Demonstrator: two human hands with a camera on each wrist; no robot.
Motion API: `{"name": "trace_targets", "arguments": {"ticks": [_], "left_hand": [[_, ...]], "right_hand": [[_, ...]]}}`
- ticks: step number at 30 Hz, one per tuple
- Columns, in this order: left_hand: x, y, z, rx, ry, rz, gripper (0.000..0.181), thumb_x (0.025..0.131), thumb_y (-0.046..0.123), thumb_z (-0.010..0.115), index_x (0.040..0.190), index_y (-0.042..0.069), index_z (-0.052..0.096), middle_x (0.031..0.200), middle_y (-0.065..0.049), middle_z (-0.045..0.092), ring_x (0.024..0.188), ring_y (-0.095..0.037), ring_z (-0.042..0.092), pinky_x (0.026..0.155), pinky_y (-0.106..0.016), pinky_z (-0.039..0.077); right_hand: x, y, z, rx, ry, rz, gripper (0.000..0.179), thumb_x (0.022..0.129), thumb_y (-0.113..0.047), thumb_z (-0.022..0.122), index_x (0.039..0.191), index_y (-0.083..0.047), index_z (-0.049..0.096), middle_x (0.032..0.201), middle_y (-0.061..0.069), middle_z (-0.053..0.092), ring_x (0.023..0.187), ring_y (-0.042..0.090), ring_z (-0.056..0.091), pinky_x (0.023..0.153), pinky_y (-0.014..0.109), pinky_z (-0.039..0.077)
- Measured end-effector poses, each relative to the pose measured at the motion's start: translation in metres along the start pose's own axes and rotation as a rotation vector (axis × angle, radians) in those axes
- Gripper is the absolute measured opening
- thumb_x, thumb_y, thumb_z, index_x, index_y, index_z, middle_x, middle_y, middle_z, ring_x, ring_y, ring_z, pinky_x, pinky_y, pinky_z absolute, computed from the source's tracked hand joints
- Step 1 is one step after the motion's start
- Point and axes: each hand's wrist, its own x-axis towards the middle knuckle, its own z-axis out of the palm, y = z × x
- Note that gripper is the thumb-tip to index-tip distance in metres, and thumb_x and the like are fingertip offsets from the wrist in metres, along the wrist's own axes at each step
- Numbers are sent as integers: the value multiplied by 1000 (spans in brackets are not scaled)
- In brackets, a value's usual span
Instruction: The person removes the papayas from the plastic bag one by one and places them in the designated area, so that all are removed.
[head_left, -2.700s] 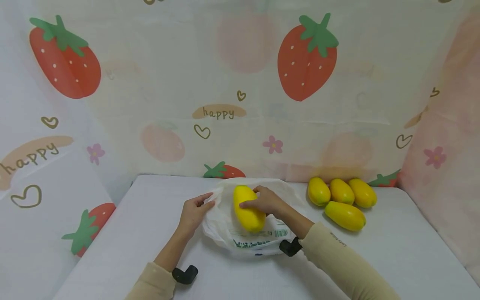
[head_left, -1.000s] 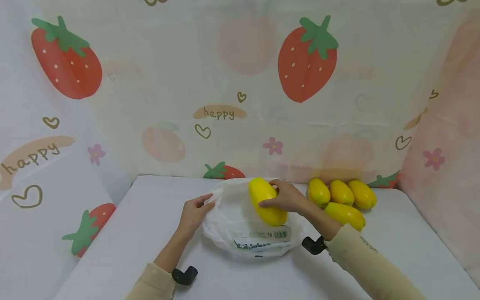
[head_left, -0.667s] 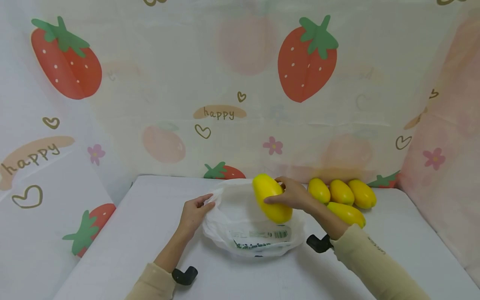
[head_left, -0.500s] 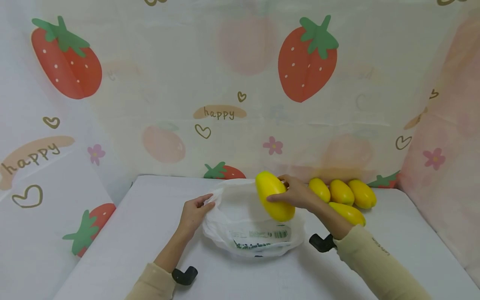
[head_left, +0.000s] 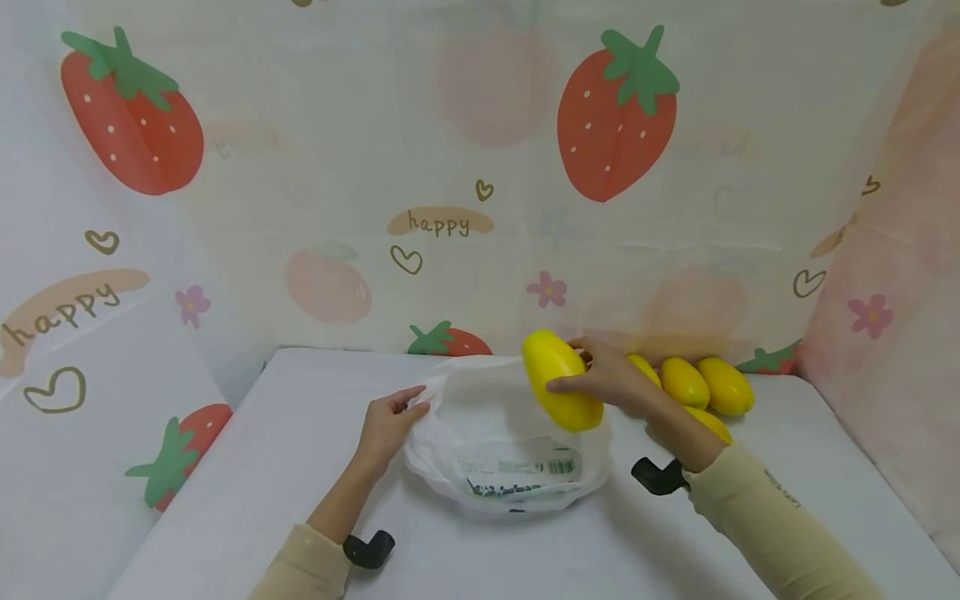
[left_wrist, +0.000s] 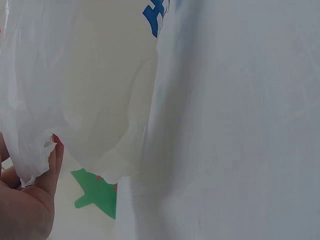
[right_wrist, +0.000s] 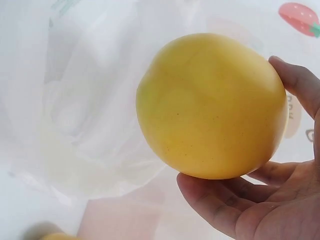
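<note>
My right hand (head_left: pixel 613 379) grips a yellow oblong papaya (head_left: pixel 555 379), thumb on its near side and fingers around the far side. The fruit is tilted and held in the air over the right part of a white plastic bag (head_left: pixel 433 454). In the right wrist view this papaya (right_wrist: pixel 210 105) appears end-on, fingers curled under and beside it. The bag lies with its mouth spread and printed green text inside. My left hand (head_left: pixel 386 427) pinches the bag's left rim; in the left wrist view thin plastic (left_wrist: pixel 37 155) is gathered between its fingers.
Several more yellow papayas (head_left: pixel 725 387) lie together at the table's back right, some partly behind the right arm. A strawberry-print curtain (head_left: pixel 495 275) stands along the back edge of the white table (head_left: pixel 315 400). Black mounts (head_left: pixel 370 550) are worn at both wrists.
My right hand has lifted the papaya from over the bag's middle, up and to the right. The left hand has stayed at the bag's rim.
</note>
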Motion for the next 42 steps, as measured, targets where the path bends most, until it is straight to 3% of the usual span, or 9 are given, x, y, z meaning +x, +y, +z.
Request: {"name": "trace_targets", "arguments": {"ticks": [3, 8, 12, 20, 27, 34, 42], "left_hand": [[0, 1, 0, 3, 1, -10, 39, 91, 19, 67, 126, 5, 65, 124, -14, 65, 91, -15, 51, 67, -14, 42], [-1, 2, 0, 4, 6, -13, 38, 90, 18, 68, 126, 5, 66, 112, -11, 65, 86, -14, 49, 63, -15, 40], [0, 2, 1, 4, 9, -16, 37, 90, 18, 68, 125, 5, 66, 102, -7, 63, 82, -12, 48, 60, -16, 39], [1, 2, 2, -2, 16, -19, 38, 90, 18, 67, 126, 6, 65, 112, -10, 65, 86, -14, 49, 63, -15, 40], [0, 1, 2, 1, 25, -38, 39, 91, 18, 67, 127, 6, 64, 130, -14, 63, 97, -18, 50, 70, -14, 42], [1, 1, 1, -6, 30, -24, 38, 90, 16, 68, 126, 4, 65, 124, -14, 65, 94, -16, 50, 69, -13, 41], [1, 0, 1, -10, 31, -27, 38, 90, 17, 68, 127, 4, 65, 128, -15, 64, 95, -17, 51, 69, -12, 42]], "right_hand": [[0, -1, -2, -14, 6, -15, 81, 76, -46, 78, 138, -9, 43, 123, 15, 58, 99, 27, 59, 87, 38, 55], [-2, -3, -8, -88, 36, -33, 86, 75, -50, 78, 141, -8, 42, 126, 17, 58, 100, 28, 60, 88, 39, 56], [-4, -2, -13, -88, 33, -18, 89, 76, -50, 77, 144, -8, 39, 129, 18, 56, 102, 28, 59, 90, 40, 55], [-13, -1, -29, -93, 47, 16, 94, 76, -54, 76, 147, -9, 35, 131, 19, 54, 100, 28, 61, 89, 40, 57], [-19, 4, -41, -92, 58, 33, 99, 74, -59, 75, 148, -9, 32, 135, 20, 50, 105, 30, 59, 92, 43, 55], [-27, 7, -54, -98, 88, 54, 100, 74, -60, 74, 149, -9, 31, 138, 20, 48, 110, 33, 55, 95, 48, 53], [-32, 16, -66, -117, 117, 82, 102, 74, -66, 71, 149, -9, 32, 140, 21, 46, 112, 34, 53, 98, 49, 51]]}}
